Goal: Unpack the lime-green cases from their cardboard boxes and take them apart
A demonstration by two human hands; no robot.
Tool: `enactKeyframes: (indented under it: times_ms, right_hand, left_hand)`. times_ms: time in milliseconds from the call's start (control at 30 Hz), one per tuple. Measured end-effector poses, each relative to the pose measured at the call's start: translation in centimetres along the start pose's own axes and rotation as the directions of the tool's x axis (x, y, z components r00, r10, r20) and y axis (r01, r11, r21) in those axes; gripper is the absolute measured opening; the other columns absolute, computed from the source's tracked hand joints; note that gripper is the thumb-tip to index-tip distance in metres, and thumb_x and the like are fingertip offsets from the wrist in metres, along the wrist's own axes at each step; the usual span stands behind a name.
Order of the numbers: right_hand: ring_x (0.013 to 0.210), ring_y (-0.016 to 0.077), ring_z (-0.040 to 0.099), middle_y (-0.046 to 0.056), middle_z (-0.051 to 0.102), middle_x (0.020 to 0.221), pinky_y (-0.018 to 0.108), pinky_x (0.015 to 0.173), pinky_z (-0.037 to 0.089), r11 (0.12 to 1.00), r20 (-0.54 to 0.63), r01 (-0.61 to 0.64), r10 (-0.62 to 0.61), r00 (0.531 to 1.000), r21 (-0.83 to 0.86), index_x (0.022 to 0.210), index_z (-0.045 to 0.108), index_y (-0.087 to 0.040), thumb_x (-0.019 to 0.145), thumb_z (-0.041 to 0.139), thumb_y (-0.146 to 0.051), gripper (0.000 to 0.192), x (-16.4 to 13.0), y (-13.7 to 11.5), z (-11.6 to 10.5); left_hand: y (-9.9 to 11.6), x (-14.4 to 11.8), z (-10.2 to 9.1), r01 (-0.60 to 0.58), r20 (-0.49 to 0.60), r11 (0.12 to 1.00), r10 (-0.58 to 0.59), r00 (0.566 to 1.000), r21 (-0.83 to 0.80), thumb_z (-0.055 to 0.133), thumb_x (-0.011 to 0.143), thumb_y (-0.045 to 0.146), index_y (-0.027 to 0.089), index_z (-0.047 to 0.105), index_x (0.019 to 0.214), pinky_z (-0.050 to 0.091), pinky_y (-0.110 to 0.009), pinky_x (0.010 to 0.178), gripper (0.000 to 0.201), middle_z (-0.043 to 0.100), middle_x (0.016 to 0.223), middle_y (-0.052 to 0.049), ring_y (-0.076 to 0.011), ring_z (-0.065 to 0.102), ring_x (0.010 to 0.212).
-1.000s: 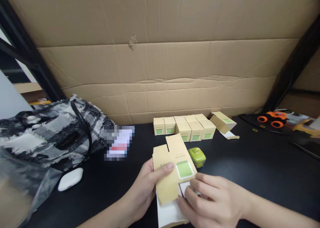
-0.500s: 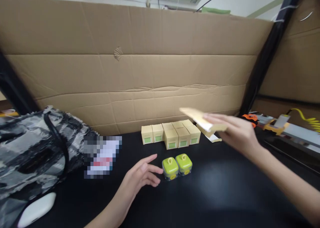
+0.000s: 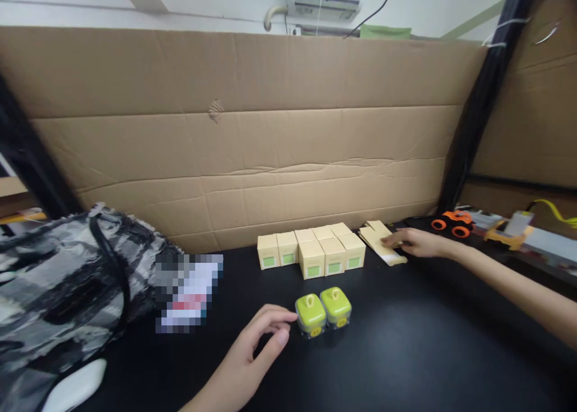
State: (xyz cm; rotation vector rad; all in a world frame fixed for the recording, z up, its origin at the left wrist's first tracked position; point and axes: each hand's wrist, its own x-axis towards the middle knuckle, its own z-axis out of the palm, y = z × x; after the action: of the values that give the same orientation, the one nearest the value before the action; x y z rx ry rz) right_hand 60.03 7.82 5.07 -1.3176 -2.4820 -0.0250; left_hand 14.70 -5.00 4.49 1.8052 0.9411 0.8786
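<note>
While beside one hand (image 3: 246, 356), two green-lidded containers (image 3: 310, 313)

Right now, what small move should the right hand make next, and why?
Probably easing the right hand off the flattened cartons: they appear to rest on the black table beside the boxes, so they likely need no support.

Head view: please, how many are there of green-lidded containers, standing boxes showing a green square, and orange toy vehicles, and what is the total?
Green-lidded containers: 2
Standing boxes showing a green square: 5
Orange toy vehicle: 1
Total: 8
</note>
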Motion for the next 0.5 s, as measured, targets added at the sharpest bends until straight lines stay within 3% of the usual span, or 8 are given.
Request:
enactKeyframes:
  times_ms: [100, 200, 333, 500]
  right_hand:
    - [0.09, 0.0169, 0.062, 0.007, 0.061, 0.111, 0.036, 0.078, 0.053, 0.998, 0.092, -0.032, 0.027, 0.995, 0.045, 0.109, 0.06, -0.018, 0.094, 0.053, -0.03, 0.02, 0.7, 0.7, 0.8]
    - [0.088, 0.0165, 0.062, 0.006, 0.061, 0.11, 0.035, 0.076, 0.053, 0.998, 0.09, -0.062, 0.059, 0.994, 0.032, 0.109, 0.059, -0.018, 0.094, 0.053, -0.03, 0.02, 1.3, 0.9, 1.0]
    - [0.089, 0.0167, 0.061, 0.006, 0.06, 0.11, 0.036, 0.077, 0.052, 0.995, -0.042, -0.092, 0.091, 0.995, -0.041, 0.109, 0.059, -0.018, 0.094, 0.053, -0.031, 0.021, 2.2, 0.2, -0.1]
    - [0.086, 0.0194, 0.06, 0.007, 0.062, 0.095, 0.04, 0.08, 0.049, 0.992, -0.262, -0.07, 0.039, 0.964, -0.109, 0.092, 0.063, -0.017, 0.092, 0.05, -0.028, 0.017, 2.8, -3.3, -2.1]
  left_hand:
    - [0.0, 0.2, 0.0, -0.009, -0.036, 1.0, 0.01, 0.999, 0.029, 0.048, 0.09, 0.04, 0.026, 0.065, 0.101, 0.044, -0.033, 0.089, 0.025, 0.059, 0.105, -0.005, -0.0223, 0.059, 0.098]
    - [-0.3, 0.3, -0.1, -0.017, -0.046, 0.998, 0.02, 0.999, 0.058, 0.047, 0.09, 0.036, 0.025, 0.064, 0.102, 0.043, -0.035, 0.091, 0.024, 0.059, 0.105, -0.006, -0.0231, 0.058, 0.1]
    - [-0.4, 0.1, 0.1, 0.007, -0.072, 0.99, 0.003, 0.997, 0.138, 0.054, 0.086, 0.035, 0.026, 0.058, 0.112, 0.037, -0.042, 0.1, 0.027, 0.055, 0.116, -0.008, -0.0268, 0.051, 0.112]
    - [0.4, 0.5, 1.1, 0.076, -0.085, 0.971, -0.057, 0.995, 0.226, 0.074, 0.069, 0.037, 0.026, 0.04, 0.133, 0.027, -0.053, 0.107, 0.073, 0.041, 0.137, -0.013, -0.0329, 0.038, 0.126]
